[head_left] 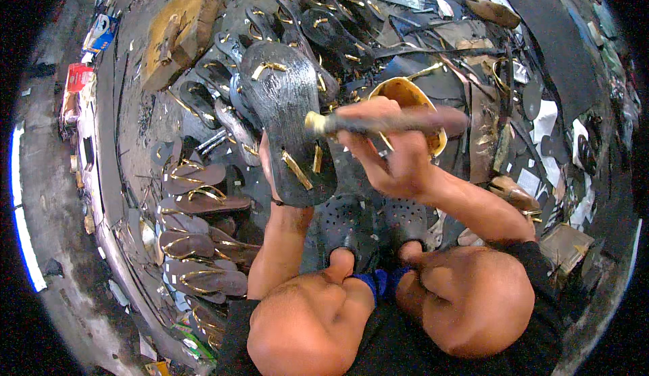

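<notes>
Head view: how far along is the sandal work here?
Done, it seems: brown sandals with gold straps lie stacked on the left. In hand: the left hand holds up a black sole with gold strap ends through it, while the right hand works a brush over it. Left: more black soles lie behind.

A black sandal sole (287, 115) with a matt, scratched, rubbery surface is seen, crossed by shiny gold strap ends. A wooden-handled brush (378, 123) looks worn and dull. Glossy brown soles (199, 203) with gold straps are seen at the left, beside a rough wooden block (179, 31).
</notes>
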The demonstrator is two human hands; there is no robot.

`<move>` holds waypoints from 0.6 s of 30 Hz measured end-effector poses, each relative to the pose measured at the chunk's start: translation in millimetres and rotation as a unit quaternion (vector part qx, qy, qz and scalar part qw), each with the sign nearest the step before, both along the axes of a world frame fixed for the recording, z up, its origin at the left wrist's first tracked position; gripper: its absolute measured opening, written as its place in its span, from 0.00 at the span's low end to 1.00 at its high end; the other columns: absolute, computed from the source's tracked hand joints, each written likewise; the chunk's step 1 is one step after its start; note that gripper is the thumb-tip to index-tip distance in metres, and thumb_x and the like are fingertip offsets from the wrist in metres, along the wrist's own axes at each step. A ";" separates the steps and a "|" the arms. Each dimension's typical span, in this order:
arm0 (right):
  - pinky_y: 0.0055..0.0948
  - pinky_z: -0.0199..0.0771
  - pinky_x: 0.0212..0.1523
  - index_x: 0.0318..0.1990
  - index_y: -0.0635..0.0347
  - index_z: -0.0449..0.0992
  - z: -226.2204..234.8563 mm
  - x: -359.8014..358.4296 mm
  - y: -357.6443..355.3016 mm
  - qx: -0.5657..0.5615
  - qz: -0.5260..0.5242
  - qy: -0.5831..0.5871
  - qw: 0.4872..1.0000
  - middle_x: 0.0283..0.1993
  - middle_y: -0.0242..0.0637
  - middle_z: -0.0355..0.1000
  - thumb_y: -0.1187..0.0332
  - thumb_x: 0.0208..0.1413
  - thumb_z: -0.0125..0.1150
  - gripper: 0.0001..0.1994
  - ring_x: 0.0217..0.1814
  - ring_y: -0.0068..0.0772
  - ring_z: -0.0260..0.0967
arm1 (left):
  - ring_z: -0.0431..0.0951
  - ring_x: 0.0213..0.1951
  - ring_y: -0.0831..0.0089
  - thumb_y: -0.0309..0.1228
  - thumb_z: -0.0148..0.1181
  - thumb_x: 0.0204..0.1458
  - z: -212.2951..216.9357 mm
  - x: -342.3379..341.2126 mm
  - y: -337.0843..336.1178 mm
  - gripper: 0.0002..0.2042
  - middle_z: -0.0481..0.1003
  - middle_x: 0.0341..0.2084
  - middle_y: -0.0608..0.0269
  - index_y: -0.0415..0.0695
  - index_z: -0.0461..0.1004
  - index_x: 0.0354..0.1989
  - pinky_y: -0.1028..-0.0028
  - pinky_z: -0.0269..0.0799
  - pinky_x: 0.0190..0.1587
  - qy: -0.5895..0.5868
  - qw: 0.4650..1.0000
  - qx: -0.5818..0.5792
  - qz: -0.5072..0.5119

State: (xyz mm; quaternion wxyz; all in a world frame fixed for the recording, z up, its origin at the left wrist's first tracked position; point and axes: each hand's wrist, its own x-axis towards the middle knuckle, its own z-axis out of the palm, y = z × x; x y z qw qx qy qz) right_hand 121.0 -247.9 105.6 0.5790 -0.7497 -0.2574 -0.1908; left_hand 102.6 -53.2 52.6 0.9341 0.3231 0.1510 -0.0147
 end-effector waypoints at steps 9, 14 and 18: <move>0.38 0.63 0.44 0.53 0.48 0.77 -0.1 -33.8 13.1 -0.061 0.200 0.046 0.977 0.43 0.33 0.73 0.68 0.47 0.68 0.22 0.45 0.37 0.68 | 0.79 0.45 0.61 0.46 0.44 0.64 -9.1 9.5 15.6 0.22 0.78 0.46 0.55 0.41 0.73 0.53 0.60 0.76 0.51 -0.040 0.993 -0.110 -0.021; 0.32 0.61 0.37 0.46 0.46 0.81 5.0 -59.5 23.5 -0.164 0.288 0.024 0.943 0.35 0.28 0.75 0.68 0.47 0.73 0.16 0.38 0.32 0.68 | 0.82 0.44 0.60 0.41 0.43 0.62 -15.2 24.6 44.2 0.21 0.80 0.44 0.54 0.39 0.76 0.50 0.63 0.78 0.49 0.006 0.986 -0.155 0.068; 0.38 0.71 0.44 0.43 0.58 0.81 -10.7 -55.4 0.6 -0.167 0.147 0.189 0.956 0.41 0.39 0.78 0.71 0.52 0.68 0.10 0.41 0.43 0.74 | 0.79 0.51 0.61 0.35 0.46 0.65 -48.1 21.8 106.2 0.16 0.79 0.49 0.54 0.38 0.75 0.51 0.63 0.75 0.57 0.051 0.984 -0.157 0.068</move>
